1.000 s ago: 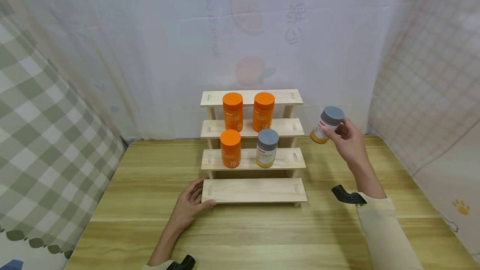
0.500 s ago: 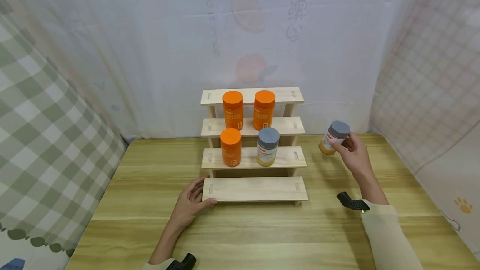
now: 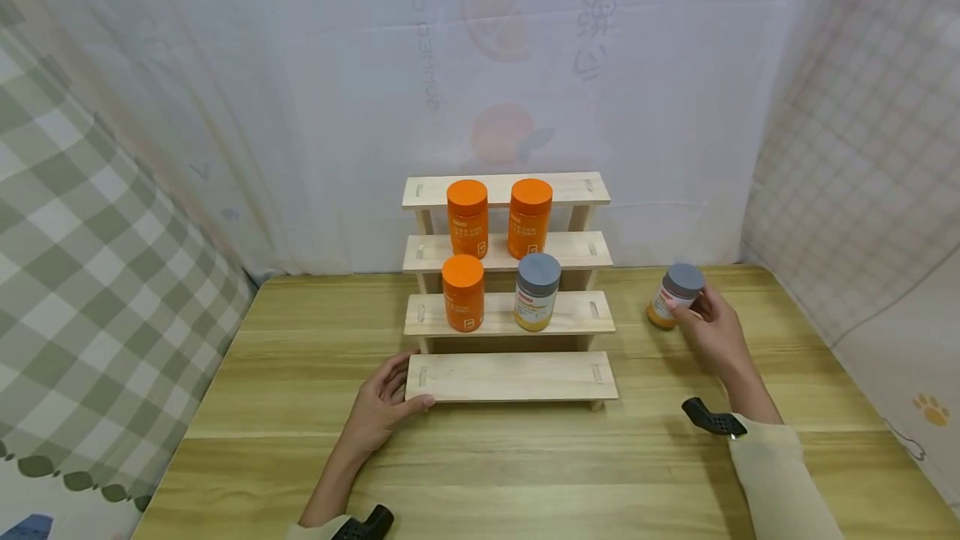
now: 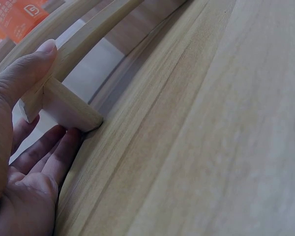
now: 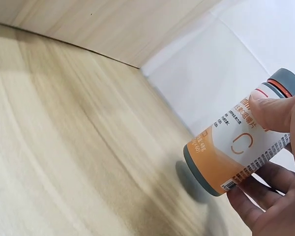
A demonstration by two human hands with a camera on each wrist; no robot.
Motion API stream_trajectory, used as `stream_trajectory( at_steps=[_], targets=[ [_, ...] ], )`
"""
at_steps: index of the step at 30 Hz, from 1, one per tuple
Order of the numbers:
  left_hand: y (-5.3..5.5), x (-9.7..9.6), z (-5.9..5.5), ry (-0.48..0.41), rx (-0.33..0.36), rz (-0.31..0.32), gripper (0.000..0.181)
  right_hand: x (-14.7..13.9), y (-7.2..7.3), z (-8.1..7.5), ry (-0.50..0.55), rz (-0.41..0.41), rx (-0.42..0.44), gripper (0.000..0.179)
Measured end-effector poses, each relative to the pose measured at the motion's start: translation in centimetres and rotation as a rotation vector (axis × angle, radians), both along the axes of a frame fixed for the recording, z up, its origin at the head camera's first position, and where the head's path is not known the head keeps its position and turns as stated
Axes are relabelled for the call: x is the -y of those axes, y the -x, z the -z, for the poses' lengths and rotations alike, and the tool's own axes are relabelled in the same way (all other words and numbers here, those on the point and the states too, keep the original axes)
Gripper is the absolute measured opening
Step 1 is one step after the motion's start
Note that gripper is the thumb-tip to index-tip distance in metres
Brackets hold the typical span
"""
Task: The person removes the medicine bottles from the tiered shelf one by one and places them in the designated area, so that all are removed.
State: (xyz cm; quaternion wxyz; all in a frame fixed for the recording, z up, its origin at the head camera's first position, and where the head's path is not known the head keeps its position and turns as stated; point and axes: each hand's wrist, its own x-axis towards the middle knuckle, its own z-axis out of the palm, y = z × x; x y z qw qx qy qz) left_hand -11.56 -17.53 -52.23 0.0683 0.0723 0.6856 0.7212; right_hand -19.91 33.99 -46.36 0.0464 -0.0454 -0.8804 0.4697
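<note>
On the table stands a stepped wooden shelf (image 3: 512, 377). My left hand (image 3: 381, 407) grips the left end of its lowest step, thumb at the front edge. In the left wrist view the fingers (image 4: 64, 147) curl beside the short leg (image 4: 71, 105). Off to the right of the shelf, my right hand (image 3: 716, 336) holds a grey-capped supplement bottle (image 5: 231, 142) between thumb and fingers. That bottle has a white and orange label and leans, its base close over the table. Another grey-capped bottle (image 3: 536, 294) stands on the second step beside an orange bottle (image 3: 463, 294).
Two more orange bottles (image 3: 468, 223) stand on the step above. A pale printed cloth (image 3: 337, 107) hangs behind the wooden table (image 3: 525, 473). Green checked fabric (image 3: 82, 257) borders the left, and a light checked cloth (image 3: 862, 148) the right.
My right hand has lowered the grey-capped bottle toward the table and shifted it slightly right, nearer to me. The left hand keeps its grip on the shelf.
</note>
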Motion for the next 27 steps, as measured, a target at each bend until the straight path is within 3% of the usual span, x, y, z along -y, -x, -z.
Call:
stream_trajectory(
  at_steps=[12,27],
  targets=[
    [0.0,0.0,-0.1,0.0,-0.005,0.003,0.081,-0.6,0.0,1.5,-0.007,-0.055,-0.011,0.068],
    [0.0,-0.1,-0.1,-0.001,0.002,-0.01,0.082,-0.4,-0.4,1.3,-0.024,-0.103,-0.024,0.069]
  ],
)
